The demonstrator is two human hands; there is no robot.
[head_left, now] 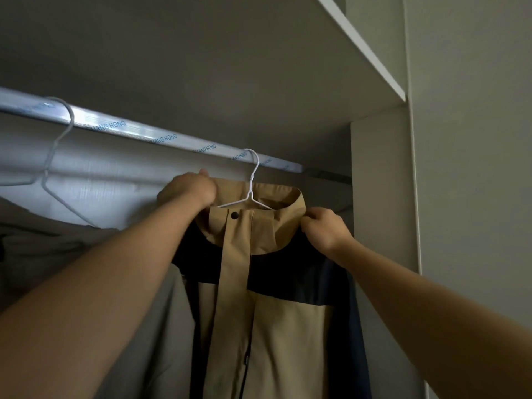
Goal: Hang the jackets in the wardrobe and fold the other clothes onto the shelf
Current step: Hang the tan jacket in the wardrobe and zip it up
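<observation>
A tan and navy jacket (276, 312) hangs on a white wire hanger (253, 182) whose hook sits over the silver wardrobe rail (144, 131). My left hand (190, 190) grips the left side of the jacket's tan collar, up near the rail. My right hand (326, 228) pinches the collar's right edge at the shoulder. The jacket faces me, closed down the front with a dark snap at the neck.
A second white wire hanger (54, 156) hangs further left on the rail with a grey garment (57, 249) below it. A white shelf (365, 50) runs overhead. The wardrobe's white side panel (380, 197) stands just right of the jacket.
</observation>
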